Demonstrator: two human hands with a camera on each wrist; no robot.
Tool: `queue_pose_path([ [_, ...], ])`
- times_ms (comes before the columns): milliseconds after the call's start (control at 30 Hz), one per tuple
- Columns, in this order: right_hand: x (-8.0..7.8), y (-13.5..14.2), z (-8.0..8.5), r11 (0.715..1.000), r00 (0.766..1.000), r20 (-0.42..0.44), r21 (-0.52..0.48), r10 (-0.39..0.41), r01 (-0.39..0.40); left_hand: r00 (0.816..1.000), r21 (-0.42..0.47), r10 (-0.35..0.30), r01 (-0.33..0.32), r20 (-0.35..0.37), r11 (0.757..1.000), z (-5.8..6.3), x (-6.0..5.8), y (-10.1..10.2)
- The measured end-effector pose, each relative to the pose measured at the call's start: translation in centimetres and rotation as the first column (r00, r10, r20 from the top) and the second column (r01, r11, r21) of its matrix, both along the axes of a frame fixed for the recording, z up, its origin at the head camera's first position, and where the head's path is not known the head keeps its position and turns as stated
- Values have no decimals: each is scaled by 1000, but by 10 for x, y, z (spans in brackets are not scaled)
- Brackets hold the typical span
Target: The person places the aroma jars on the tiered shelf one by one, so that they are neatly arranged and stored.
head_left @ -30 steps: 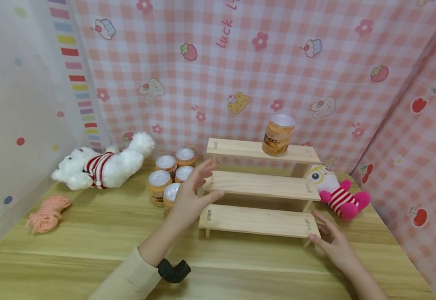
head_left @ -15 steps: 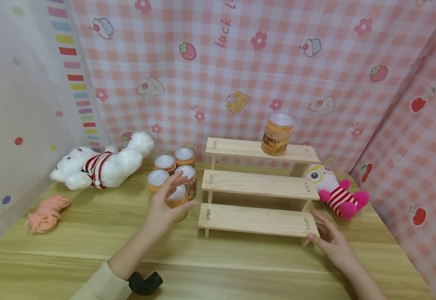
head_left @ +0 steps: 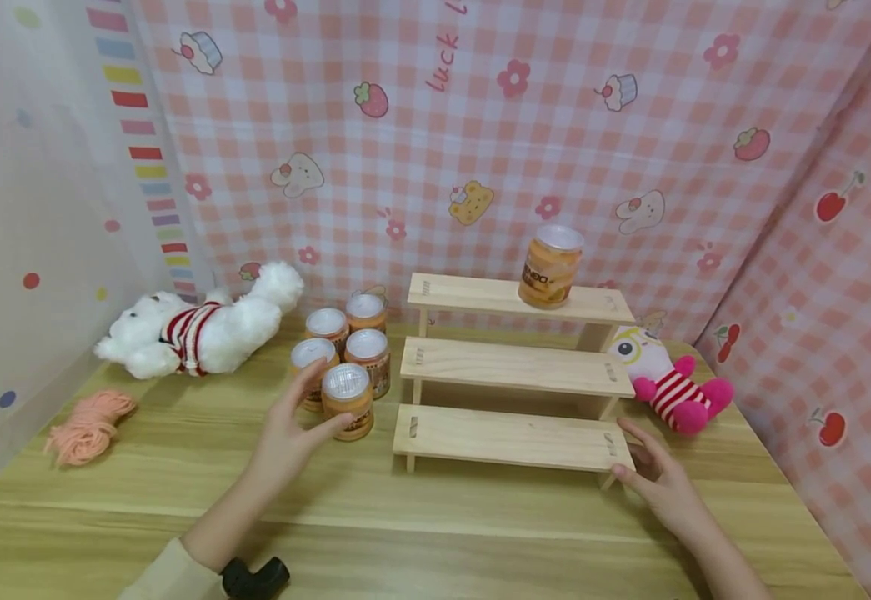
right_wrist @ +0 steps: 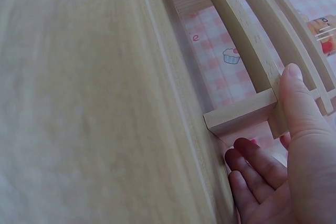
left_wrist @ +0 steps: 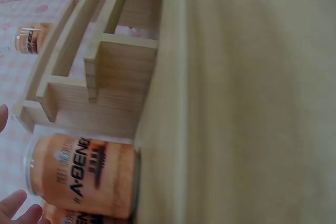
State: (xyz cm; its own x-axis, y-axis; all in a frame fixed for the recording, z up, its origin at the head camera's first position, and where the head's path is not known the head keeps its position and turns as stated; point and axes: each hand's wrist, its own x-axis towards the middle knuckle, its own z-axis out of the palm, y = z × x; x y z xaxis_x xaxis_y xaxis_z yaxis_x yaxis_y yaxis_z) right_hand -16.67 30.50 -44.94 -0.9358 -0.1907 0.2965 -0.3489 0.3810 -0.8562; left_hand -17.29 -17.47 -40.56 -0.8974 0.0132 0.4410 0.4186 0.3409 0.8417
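Observation:
My left hand (head_left: 285, 433) reaches to the nearest orange-labelled can (head_left: 347, 400), thumb in front of it and fingers spread on its left. In the left wrist view, fingertips (left_wrist: 13, 203) show beside that can's silver lid end, apart from it. Behind it, several similar cans (head_left: 367, 358) stand in a cluster. A three-step wooden shelf (head_left: 513, 367) stands to their right. With my right hand (head_left: 663, 483) I hold the right end of its lowest step, thumb (right_wrist: 294, 93) on the front edge and other fingers bent behind the end. One can (head_left: 550, 271) stands on the top step.
A white plush dog (head_left: 206, 333) in a striped sweater lies at the back left, with a pink yarn skein (head_left: 92, 425) in front. Right of the shelf sits a pink-and-white doll (head_left: 678, 392). Checked cloth (head_left: 435, 150) hangs behind the wooden table (head_left: 405, 533).
My left hand has moved left and down from beside the shelf to the nearest can. My right hand has stayed at the lowest step's end. The view has shifted slightly.

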Motion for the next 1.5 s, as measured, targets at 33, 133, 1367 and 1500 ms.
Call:
queue_pose_path([
  [33, 0, 0, 0, 1000, 1000, 3, 2, -1, 1, 1000, 2, -1, 1, -2, 1000, -2, 0, -1],
  [133, -1, 0, -1, 1000, 1000, 14, 8, -5, 4, 1000, 12, 1, -1, -5, 1000, -6, -1, -3],
  [1367, -1, 2, -2, 1000, 1000, 11, 4, -28, 28, 942, 156, 323, -307, -91, 939, -34, -15, 41],
  [1500, -1, 1, -1, 1000, 1000, 10, 0, -28, 28, 939, 146, 326, -309, -112, 940, -40, -17, 37],
])
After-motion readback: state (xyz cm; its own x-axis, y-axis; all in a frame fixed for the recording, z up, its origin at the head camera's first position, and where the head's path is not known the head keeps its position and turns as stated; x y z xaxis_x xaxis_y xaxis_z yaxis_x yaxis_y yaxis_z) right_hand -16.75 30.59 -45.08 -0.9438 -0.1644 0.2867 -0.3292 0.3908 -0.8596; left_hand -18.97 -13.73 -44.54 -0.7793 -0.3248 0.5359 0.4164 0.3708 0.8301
